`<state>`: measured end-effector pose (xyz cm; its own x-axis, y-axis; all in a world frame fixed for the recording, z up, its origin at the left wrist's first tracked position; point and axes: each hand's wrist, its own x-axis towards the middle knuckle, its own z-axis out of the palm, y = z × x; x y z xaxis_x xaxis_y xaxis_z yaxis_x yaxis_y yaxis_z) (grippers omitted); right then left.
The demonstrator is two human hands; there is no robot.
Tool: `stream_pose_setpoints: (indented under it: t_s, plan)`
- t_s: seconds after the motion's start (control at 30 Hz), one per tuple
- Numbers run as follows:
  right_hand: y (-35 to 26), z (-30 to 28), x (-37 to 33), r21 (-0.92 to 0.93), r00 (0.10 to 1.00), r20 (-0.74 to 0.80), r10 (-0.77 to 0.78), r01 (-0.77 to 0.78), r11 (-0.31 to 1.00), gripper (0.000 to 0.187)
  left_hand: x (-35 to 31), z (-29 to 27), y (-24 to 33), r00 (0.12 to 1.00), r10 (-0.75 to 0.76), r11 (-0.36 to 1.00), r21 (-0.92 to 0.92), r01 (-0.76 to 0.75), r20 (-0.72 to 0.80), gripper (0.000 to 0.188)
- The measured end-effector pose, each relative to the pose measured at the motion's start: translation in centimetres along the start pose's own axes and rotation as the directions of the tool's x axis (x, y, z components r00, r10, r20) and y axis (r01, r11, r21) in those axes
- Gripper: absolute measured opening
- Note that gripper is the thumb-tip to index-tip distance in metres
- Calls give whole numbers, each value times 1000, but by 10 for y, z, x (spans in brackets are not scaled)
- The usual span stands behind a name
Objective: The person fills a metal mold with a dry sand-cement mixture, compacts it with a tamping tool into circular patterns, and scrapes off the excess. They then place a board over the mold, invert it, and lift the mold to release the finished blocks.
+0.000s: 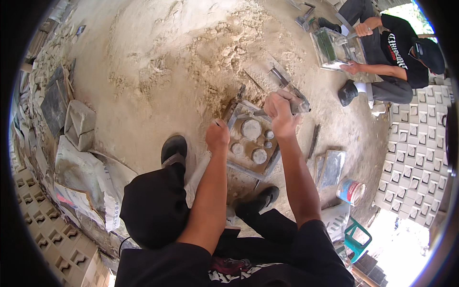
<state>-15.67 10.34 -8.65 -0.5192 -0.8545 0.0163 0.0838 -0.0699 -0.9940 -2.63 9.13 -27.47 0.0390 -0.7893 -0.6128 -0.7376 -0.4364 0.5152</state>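
Between my feet lies a square metal mould with a raised frame. Several round grey discs of different sizes stand up from the sandy material inside it. My right hand is closed over the mould's far right corner, wrapped round a dusty hand tool. A broad grey end of that tool shows to the right, a narrow bar to the left; its exact kind is unclear. At the mould's left side my left hand is closed in a fist, and what it holds, if anything, is hidden.
Loose sandy mix is heaped beyond the mould. At the far right a co-worker holds a trowel over another mould. A bucket, a green stool, flat plates and torn sacks lie around; patterned blocks are stacked right.
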Motion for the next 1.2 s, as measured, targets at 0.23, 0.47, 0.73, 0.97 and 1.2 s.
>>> stream_pose_setpoints:
  t_s: [0.23,0.47,0.73,0.97,1.2]
  plan:
    - [-11,-27,7,162,974,-223,-49,87,983,34,-5,-4,9,1000,26,999,47,-26,8,53]
    - [15,-24,-12,110,939,-334,-78,121,987,32,-7,-5,12,1000,6,999,40,-7,16,55]
    - [9,-1,-10,-133,966,-218,-139,111,985,33,1,3,1,998,68,994,83,-68,8,56]
    - [6,-4,-17,-172,955,-244,-167,127,977,36,-1,1,6,999,30,997,65,-31,13,55]
    - [10,-10,-9,-102,969,-233,-88,65,993,36,-2,1,6,999,34,996,80,-35,22,53]
